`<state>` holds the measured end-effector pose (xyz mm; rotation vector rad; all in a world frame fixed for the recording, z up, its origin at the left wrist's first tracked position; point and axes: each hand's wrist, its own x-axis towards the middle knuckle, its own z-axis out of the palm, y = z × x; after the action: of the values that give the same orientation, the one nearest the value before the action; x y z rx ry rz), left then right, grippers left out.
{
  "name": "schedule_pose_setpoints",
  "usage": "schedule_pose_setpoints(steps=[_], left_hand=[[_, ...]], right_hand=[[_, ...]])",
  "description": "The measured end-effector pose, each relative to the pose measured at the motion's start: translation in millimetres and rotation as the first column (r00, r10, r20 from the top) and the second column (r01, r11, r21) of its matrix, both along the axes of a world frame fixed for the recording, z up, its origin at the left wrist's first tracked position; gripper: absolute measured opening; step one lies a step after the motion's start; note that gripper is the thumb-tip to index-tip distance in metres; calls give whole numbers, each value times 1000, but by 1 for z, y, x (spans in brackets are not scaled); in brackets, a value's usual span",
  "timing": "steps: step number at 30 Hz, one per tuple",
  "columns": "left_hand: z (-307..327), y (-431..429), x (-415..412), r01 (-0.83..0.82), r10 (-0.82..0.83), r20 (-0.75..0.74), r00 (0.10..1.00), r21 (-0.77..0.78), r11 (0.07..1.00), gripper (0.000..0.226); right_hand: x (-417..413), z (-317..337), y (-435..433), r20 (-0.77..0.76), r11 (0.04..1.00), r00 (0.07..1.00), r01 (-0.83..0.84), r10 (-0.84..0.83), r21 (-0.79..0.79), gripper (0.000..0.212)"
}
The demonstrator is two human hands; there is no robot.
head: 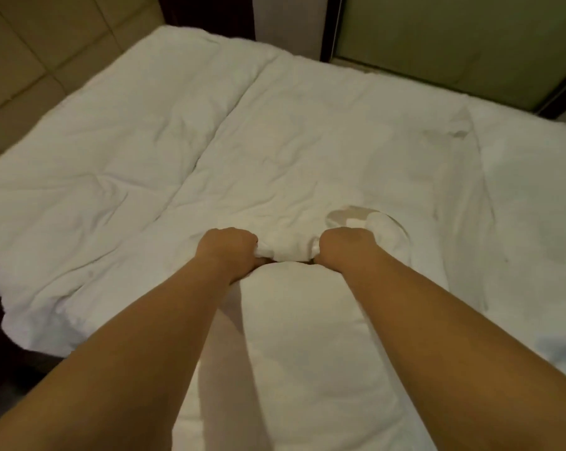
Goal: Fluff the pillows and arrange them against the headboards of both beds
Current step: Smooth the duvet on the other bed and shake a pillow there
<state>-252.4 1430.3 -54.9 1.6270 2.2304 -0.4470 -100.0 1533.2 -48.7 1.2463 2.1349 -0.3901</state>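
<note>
A white pillow [303, 346] hangs lengthwise between my forearms, above the bed. My left hand [228, 247] and my right hand [345, 247] are both fisted on its far end, bunching the pillowcase between them. Below lies the bed's white, creased duvet [151, 157]. A tan padded headboard [31, 50] rises at the upper left, beyond the duvet's edge. No other pillow shows.
A green wall panel [454, 37] with a dark frame stands past the far side of the bed. Dark floor or furniture [1, 353] shows at the lower left by the bed's corner. A small fold with a shadow marks the duvet at the right [457, 131].
</note>
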Motion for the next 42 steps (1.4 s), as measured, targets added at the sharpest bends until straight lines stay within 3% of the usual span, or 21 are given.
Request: schedule_pose_setpoints(steps=[5,11,14,17,22,26,32,35,39,42], left_hand=[[111,-91,2,-17,41,-85,996,259,966,52],[266,-190,-15,32,121,-261,958,516,856,42],[340,-224,-23,99,196,-368,909,647,756,39],[400,-250,-35,89,289,-348,892,760,644,34],[426,-256,-63,86,356,-316,879,841,534,28],[387,-231,-95,96,337,-332,881,823,560,34],[304,-163,-176,70,248,-342,906,701,710,37],[278,-134,-211,45,209,-320,924,634,772,38],[276,-96,-244,-95,290,-186,939,668,738,37],[277,-77,-265,-116,285,-165,944,643,757,39]], right_hand=[[-3,119,-94,-181,948,982,1,60,319,27],[-21,266,-198,-341,854,933,85,112,513,29],[-29,336,-224,-391,710,882,97,264,698,28],[-42,394,-241,-409,568,821,129,398,813,25],[-72,424,-230,-418,439,736,182,533,880,23],[-107,390,-191,-500,545,708,193,499,816,27],[-181,281,-85,-476,810,769,-91,427,580,60],[-212,244,-49,-424,828,773,-221,471,516,70],[-256,242,-16,-480,813,675,-336,560,476,83],[-282,246,-1,-524,842,665,-348,531,412,102]])
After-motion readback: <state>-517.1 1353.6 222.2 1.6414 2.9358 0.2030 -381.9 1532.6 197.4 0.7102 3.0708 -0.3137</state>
